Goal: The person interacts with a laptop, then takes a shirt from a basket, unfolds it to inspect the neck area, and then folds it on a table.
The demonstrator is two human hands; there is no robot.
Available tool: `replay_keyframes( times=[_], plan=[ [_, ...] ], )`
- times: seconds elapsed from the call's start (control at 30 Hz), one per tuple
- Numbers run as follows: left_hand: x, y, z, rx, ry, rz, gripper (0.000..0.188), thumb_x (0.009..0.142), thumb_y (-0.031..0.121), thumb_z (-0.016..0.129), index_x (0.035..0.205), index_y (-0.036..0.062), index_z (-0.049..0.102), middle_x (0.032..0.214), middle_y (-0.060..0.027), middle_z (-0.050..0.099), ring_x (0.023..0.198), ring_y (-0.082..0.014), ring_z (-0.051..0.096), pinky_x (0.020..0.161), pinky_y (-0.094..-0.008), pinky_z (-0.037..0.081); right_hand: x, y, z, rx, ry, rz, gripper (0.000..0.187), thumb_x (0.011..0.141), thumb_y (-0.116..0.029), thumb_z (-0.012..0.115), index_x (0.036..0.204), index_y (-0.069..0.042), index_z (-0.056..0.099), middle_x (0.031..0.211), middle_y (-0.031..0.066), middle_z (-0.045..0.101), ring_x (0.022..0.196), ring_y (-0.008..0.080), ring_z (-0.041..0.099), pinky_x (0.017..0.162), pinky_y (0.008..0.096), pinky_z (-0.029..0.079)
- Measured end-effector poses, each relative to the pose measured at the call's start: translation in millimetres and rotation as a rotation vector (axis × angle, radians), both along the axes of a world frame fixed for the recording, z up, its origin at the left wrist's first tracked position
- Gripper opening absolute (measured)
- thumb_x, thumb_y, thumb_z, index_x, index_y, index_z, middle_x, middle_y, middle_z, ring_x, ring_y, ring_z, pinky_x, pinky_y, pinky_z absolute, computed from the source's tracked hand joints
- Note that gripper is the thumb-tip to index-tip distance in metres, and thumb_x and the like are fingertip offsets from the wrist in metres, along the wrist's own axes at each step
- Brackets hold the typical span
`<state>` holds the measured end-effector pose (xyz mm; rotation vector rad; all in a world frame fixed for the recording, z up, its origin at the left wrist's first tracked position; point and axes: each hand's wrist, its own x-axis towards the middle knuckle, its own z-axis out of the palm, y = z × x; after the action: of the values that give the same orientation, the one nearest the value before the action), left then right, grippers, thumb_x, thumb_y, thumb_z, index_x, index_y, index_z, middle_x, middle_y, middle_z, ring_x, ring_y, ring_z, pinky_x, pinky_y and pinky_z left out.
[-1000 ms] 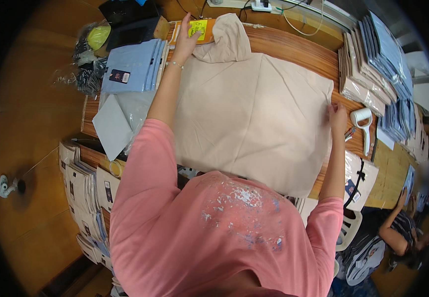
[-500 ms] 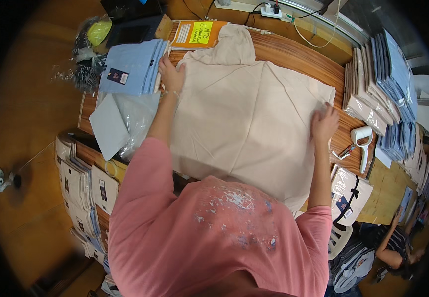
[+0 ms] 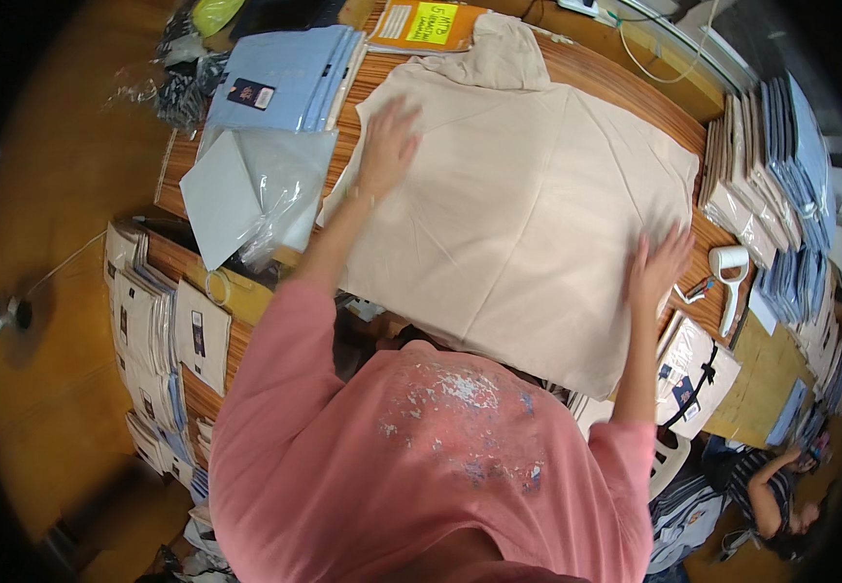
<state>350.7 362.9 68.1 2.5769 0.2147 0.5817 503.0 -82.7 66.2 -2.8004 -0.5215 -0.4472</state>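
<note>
A beige garment, perhaps a shirt, lies spread over the wooden table in front of me, a long crease down its middle. One bunched part of it, like a sleeve, sticks out at the far edge. My left hand is over the cloth's upper left part, fingers spread and slightly blurred. At the right edge, my right hand lies on the fabric with its fingers apart. Neither hand grips anything. To the left of the garment are folded blue shirts with a dark tag.
White card and clear plastic bags lie at the left. A lint roller sits right of the garment. Bagged shirts are stacked at the far right, others at lower left. Another person is at lower right.
My left hand has moved from the folded blue shirts' edge onto the beige garment. My right hand stays by the garment's right edge. The whole view has shifted slightly.
</note>
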Motion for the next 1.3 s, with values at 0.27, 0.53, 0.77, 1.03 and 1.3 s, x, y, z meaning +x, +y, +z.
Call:
replay_keyframes(
  times=[0.27, 0.53, 0.77, 1.03, 1.3],
  plan=[
    [-102, -44, 4, 0.0, 0.271, 0.02, 0.053, 0.085, 0.018, 0.059, 0.136, 0.0161, 0.044, 0.147, -0.0156, 0.028, 0.136, -0.031, 0.025, 0.11, -0.0508, 0.019, -111, -88, -7, -0.065, 0.227, 0.012, 0.063, 0.089, -0.035, 0.051, 0.14, -0.003, 0.032, 0.147, 0.0219, 0.025, 0.137, 0.0374, 0.019, 0.111, 0.0495, 0.013],
    [-214, 99, 45, 0.059, 0.197, 0.745, 0.057, 0.08, 0.019, 0.059, 0.133, 0.0061, 0.044, 0.137, -0.0221, 0.039, 0.128, -0.0376, 0.036, 0.107, -0.0412, 0.031, -127, -67, 28, 0.218, 0.131, 0.04, 0.062, 0.09, -0.028, 0.054, 0.138, 0.004, 0.031, 0.143, 0.0228, 0.03, 0.133, 0.037, 0.027, 0.11, 0.0462, 0.019],
    [-248, 145, 0, -0.002, 0.705, 0.807, 0.067, 0.074, 0.037, 0.062, 0.128, 0.0016, 0.047, 0.13, -0.0264, 0.044, 0.118, -0.0394, 0.046, 0.097, -0.0408, 0.041, -104, -14, 28, 0.427, 0.353, 0.23, 0.062, 0.087, -0.018, 0.058, 0.137, 0.006, 0.031, 0.141, 0.022, 0.034, 0.131, 0.0347, 0.03, 0.11, 0.0413, 0.02],
    [-252, 129, 91, -0.172, 0.201, 0.69, 0.023, 0.085, 0.014, 0.048, 0.086, -0.0051, 0.06, 0.068, -0.0202, 0.06, 0.063, -0.0265, 0.06, 0.064, -0.0342, 0.046, -110, 83, 78, 0.544, 0.586, 0.442, 0.055, 0.086, -0.012, 0.058, 0.136, -0.002, 0.038, 0.131, 0.0185, 0.046, 0.124, 0.0302, 0.042, 0.105, 0.0381, 0.03],
    [-170, -28, 210, -0.84, -0.154, 0.0, 0.022, 0.095, 0.016, 0.042, 0.093, -0.0011, 0.055, 0.079, -0.001, 0.055, 0.078, -0.0076, 0.049, 0.074, -0.023, 0.042, -127, 185, 131, 0.957, 0.56, 0.599, 0.06, 0.078, -0.005, 0.066, 0.134, -0.004, 0.042, 0.134, 0.0159, 0.045, 0.128, 0.0273, 0.039, 0.106, 0.0367, 0.029]
  ],
)
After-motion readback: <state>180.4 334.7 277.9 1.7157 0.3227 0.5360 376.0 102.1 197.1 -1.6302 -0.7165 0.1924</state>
